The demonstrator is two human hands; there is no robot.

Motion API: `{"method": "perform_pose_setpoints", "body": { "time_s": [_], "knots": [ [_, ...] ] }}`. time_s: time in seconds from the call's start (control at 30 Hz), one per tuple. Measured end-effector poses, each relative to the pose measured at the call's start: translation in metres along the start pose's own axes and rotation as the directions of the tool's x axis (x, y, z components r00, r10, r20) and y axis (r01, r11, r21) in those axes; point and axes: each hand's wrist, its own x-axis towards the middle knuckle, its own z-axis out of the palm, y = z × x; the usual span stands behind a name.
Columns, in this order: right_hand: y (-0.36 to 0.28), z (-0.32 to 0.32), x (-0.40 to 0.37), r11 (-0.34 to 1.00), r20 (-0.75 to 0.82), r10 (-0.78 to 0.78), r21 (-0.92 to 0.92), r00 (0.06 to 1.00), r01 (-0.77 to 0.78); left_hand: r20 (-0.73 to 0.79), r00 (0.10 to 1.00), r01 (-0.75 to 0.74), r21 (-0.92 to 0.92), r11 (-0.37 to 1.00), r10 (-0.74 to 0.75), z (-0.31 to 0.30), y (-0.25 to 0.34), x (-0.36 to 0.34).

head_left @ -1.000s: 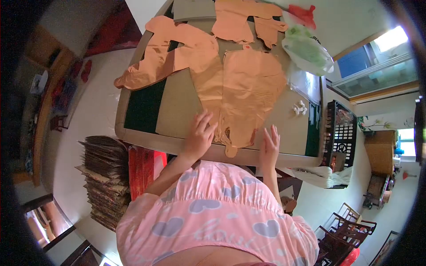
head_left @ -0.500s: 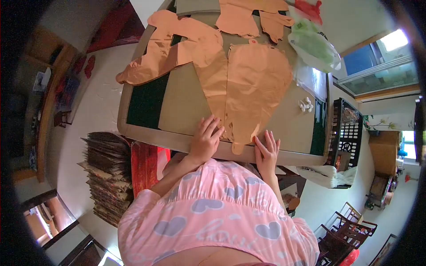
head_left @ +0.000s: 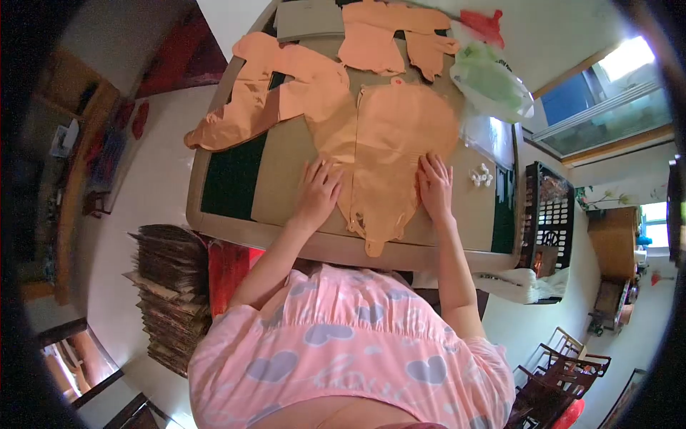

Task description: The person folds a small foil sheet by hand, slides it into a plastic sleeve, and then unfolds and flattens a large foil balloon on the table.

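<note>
A flat orange foil balloon [head_left: 389, 146] lies spread on the brown board [head_left: 286, 171] covering the table, its narrow neck pointing at me near the front edge. My left hand [head_left: 316, 193] rests flat, fingers apart, on the balloon's left edge. On the right edge lies my right hand [head_left: 434, 184], palm down with fingers spread. Neither hand grips anything.
More orange foil balloons [head_left: 275, 89] lie at the back left and back middle [head_left: 389, 39]. A green-filled plastic bag [head_left: 489, 79] and small white pieces [head_left: 480, 175] sit at the right. A stack of dark sheets [head_left: 171, 293] stands on the floor to my left.
Both hands moved forward from the table's front edge onto the balloon's sides. My right hand went farthest, up along the right edge.
</note>
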Motion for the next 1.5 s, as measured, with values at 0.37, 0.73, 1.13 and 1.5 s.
{"method": "perform_pose_setpoints", "body": {
  "time_s": [0.37,0.73,1.13,1.5],
  "knots": [
    [0.003,0.004,0.003,0.999,-0.023,-0.024,-0.046,0.999,0.023,0.094,0.992,-0.079,-0.027,0.997,0.081,0.008,0.035,0.032],
    [0.002,0.002,0.002,0.997,-0.061,-0.03,-0.071,0.998,0.026,0.223,0.974,-0.045,0.051,0.998,0.032,0.05,0.032,0.062],
    [0.007,0.006,-0.001,0.998,-0.134,-0.036,-0.056,0.99,0.028,0.162,0.987,-0.003,-0.081,0.997,0.017,0.036,0.039,0.073],
    [0.01,0.007,-0.001,0.999,-0.137,-0.037,-0.008,0.99,0.036,0.217,0.945,-0.226,-0.116,0.967,0.246,0.039,0.033,0.058]
  ]
}}
